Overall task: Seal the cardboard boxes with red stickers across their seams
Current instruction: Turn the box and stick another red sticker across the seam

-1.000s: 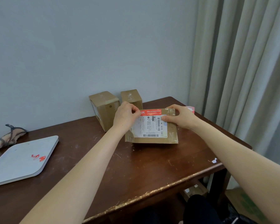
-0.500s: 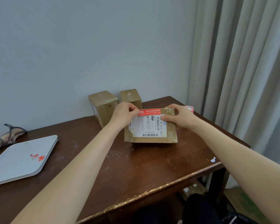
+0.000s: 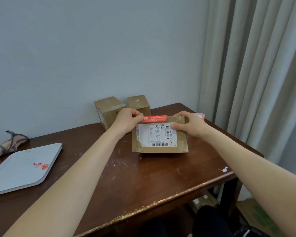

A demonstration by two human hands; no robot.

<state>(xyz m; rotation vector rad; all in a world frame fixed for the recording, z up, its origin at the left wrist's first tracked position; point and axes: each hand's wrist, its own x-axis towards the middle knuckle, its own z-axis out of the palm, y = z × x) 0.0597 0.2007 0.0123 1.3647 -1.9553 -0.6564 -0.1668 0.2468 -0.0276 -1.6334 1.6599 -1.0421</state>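
Observation:
A flat cardboard box point(image 3: 181, 144) with a white shipping label lies on the brown table point(image 3: 143, 177). A red sticker point(image 3: 154, 118) runs along the box's far edge. My left hand point(image 3: 126, 121) pinches the sticker's left end. My right hand point(image 3: 189, 124) grips the box's far right corner, thumb on the label. Two more cardboard boxes, a larger one point(image 3: 108, 111) and a smaller one point(image 3: 139, 103), stand behind against the wall.
A white tray point(image 3: 22, 170) with red sticker scraps point(image 3: 41, 165) lies at the left. A roll of red stickers point(image 3: 200, 115) peeks out behind my right hand. A cloth item point(image 3: 9, 146) sits at far left. Curtains hang to the right.
Both hands stay on the box's far edge. The sticker's right end now lies short of my right hand, which has shifted slightly right.

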